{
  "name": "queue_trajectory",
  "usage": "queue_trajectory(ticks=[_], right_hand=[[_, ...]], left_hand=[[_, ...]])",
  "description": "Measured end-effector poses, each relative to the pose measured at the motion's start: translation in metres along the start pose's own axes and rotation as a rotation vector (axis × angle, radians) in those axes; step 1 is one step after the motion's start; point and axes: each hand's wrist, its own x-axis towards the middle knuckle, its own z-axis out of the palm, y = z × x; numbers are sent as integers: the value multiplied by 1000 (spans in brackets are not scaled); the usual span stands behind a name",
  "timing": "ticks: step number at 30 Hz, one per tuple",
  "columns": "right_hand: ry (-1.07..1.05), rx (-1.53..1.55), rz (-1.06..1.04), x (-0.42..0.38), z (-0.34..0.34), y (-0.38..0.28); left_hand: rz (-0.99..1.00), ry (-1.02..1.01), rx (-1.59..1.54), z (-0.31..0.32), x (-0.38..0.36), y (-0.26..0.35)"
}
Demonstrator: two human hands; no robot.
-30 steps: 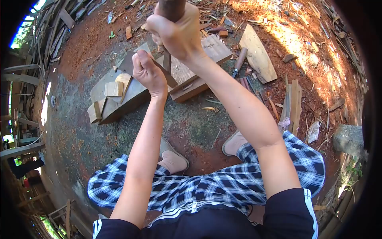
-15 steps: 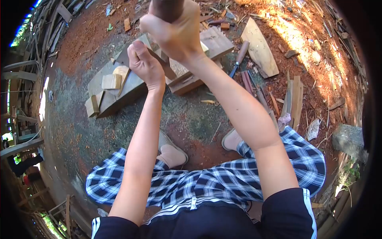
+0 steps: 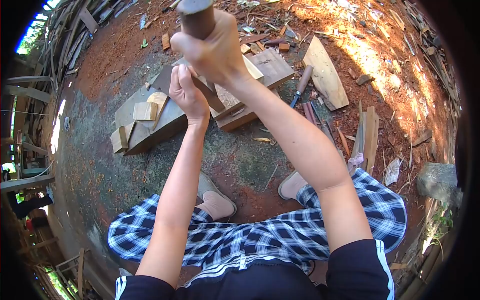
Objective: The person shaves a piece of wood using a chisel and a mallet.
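My right hand [image 3: 215, 52] is wrapped round a thick, round brown wooden piece [image 3: 197, 22] with a flat greyish end facing up; its lower part is hidden by the hand. Just left and below, my left hand [image 3: 189, 97] is closed with the thumb upward. What it grips, if anything, is hidden. Behind that fist runs a dark brown strip [image 3: 215, 101], over a large wooden beam [image 3: 160, 135] on the ground. A small pale block [image 3: 145, 111] rests on the beam, left of my left hand. A notched timber [image 3: 272, 70] lies to the right, partly behind my right wrist.
A brown-handled tool [image 3: 304, 80] with a blue blade lies right of the timber, beside a pale pointed board [image 3: 325, 75]. Narrow wood strips [image 3: 370, 137] and a stone-like block [image 3: 440, 182] are farther right. My shoes [image 3: 215, 195] stand near the beam. Wood scraps litter the soil.
Both hands sit slightly lower in view, and the whole scene has shifted down a little. More of the wooden piece's flat end shows above my right hand.
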Motion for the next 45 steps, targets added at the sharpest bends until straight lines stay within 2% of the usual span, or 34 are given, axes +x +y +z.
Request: queue_trajectory(ticks=[1,3,4,5,7,9,11,15,18,23,25,27,28,29,31,33,35,36,37,39,41,43,45], right_hand=[[-1,6,3,4,-3,3],[49,43,171,14,-19,5],[99,249,314,14,-24,3],[146,304,386,13,-30,1],[183,461,427,9,-42,3],[241,445,505,2,-51,4],[300,555,529,-5,-65,16],[328,630,606,-12,-89,22],[280,482,550,-13,-99,20],[272,471,525,-9,-81,-8],[9,482,377,-3,-68,-17],[122,512,345,1,-34,-48],[72,446,340,0,-26,-49],[-52,229,317,-2,-27,-26],[-17,-7,12,-7,-5,-12],[-28,36,60,-11,5,-14],[-46,17,27,-11,10,-16],[-73,-31,31,-11,12,-23],[-100,-77,32,-9,13,-27],[-150,-97,21,-5,16,-20],[-222,-267,61,-2,17,-14],[-260,-351,23,4,15,-11],[-352,-494,68,7,8,-9]], left_hand=[[1,3,6,-6,0,1],[-105,20,-83,-15,0,3],[-169,26,-117,-23,1,4],[-219,57,-167,-29,1,6],[-266,99,-256,-41,-1,10],[-255,109,-283,-50,-4,9],[-255,122,-302,-60,-6,8],[-296,107,-403,-70,-6,4],[-322,153,-444,-78,-5,2],[-337,174,-445,-75,-3,2],[-290,158,-348,-67,-4,4],[-250,119,-318,-58,-6,7],[-209,85,-285,-54,-7,8],[-208,83,-290,-48,-8,8],[-151,53,-194,-37,-10,10],[-132,53,-163,-27,-12,18],[-211,131,-147,-16,-10,28],[-219,43,-197,-21,-8,25],[-213,45,-202,-24,-7,22],[-159,-187,-65,-28,-3,17],[-177,-230,-108,-36,-1,7],[-45,-402,57,-38,3,12],[-58,-350,28,-31,2,15]])
